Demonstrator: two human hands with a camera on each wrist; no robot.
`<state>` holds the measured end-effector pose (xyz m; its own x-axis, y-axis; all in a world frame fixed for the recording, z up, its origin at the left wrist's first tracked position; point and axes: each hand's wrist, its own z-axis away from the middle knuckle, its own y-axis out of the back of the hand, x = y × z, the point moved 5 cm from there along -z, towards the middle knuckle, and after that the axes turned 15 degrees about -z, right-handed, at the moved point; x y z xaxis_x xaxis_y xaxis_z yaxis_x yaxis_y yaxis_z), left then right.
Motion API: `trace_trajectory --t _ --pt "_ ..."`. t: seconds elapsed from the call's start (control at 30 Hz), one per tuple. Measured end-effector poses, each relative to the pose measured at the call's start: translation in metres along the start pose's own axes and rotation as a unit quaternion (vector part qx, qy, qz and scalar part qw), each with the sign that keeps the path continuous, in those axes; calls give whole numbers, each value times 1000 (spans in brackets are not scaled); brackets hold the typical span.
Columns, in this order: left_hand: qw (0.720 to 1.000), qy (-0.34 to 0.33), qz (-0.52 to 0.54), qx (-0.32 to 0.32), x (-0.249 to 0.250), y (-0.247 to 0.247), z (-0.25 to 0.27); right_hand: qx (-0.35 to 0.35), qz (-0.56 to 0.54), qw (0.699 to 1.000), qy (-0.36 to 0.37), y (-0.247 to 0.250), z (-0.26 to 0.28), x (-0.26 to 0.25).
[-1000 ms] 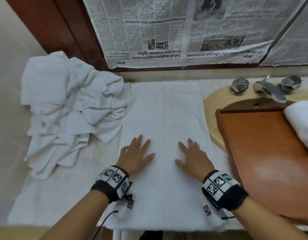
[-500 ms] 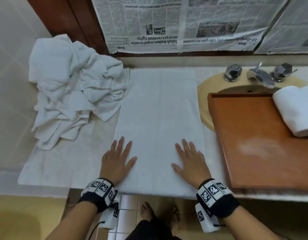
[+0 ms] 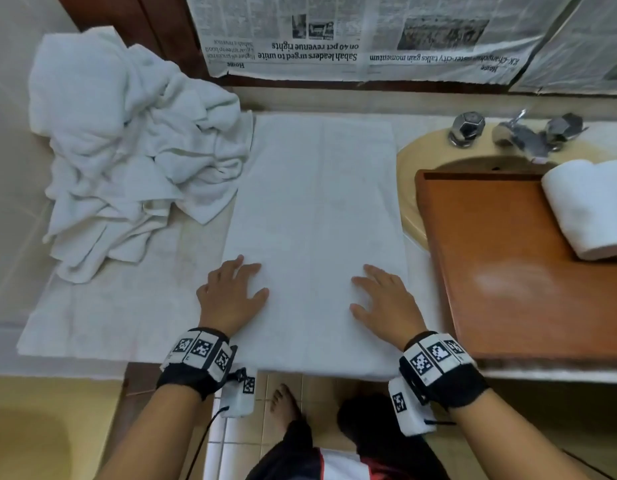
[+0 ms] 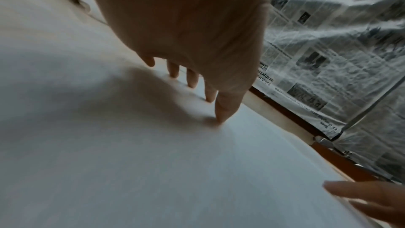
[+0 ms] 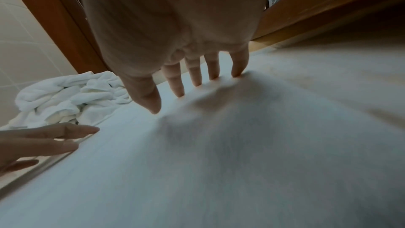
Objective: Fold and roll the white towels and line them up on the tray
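Both hands [image 3: 308, 299] press the folded towel [image 3: 317, 209].

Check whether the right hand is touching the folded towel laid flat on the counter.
Touching. In the right wrist view the fingertips of the right hand dent the folded towel; the head view shows the hand lying flat on it.

1. A pale countertop [image 3: 9, 362] is covered by a flat white cloth [image 3: 102, 313].
2. A folded white towel [image 3: 317, 220] is spread flat on it.
3. A crumpled towel pile [image 3: 127, 147] is heaped at the left.
4. A wooden tray [image 3: 507, 271] is set over the yellow basin [image 3: 412, 188].
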<state>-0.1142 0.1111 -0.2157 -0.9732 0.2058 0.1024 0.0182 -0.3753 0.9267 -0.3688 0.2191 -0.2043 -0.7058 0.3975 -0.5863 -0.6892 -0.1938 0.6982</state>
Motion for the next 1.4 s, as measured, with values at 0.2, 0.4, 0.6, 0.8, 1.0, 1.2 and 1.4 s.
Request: trace_trajectory --t 0.2,0.4,0.6,0.8,1.0,1.2,1.4 --pt "997 28 57 31 71 29 -5 -46 -176 983 -37 54 -33 -1" --pt "977 -73 200 1 189 44 -21 -53 -286 956 -29 147 -85 -3" --pt "969 -37 239 -54 240 31 -57 32 -312 948 -59 209 -177 0" --pt "986 -22 149 -69 247 2 -69 37 -105 992 -63 220 -239 6" --pt "997 13 55 -55 259 -2 -64 18 -20 997 -70 220 -269 8" --pt "999 8 -8 -30 269 -3 -62 42 20 997 -57 210 -281 10" --pt "996 -36 33 -70 262 6 -67 2 -7 999 -51 207 -287 12"
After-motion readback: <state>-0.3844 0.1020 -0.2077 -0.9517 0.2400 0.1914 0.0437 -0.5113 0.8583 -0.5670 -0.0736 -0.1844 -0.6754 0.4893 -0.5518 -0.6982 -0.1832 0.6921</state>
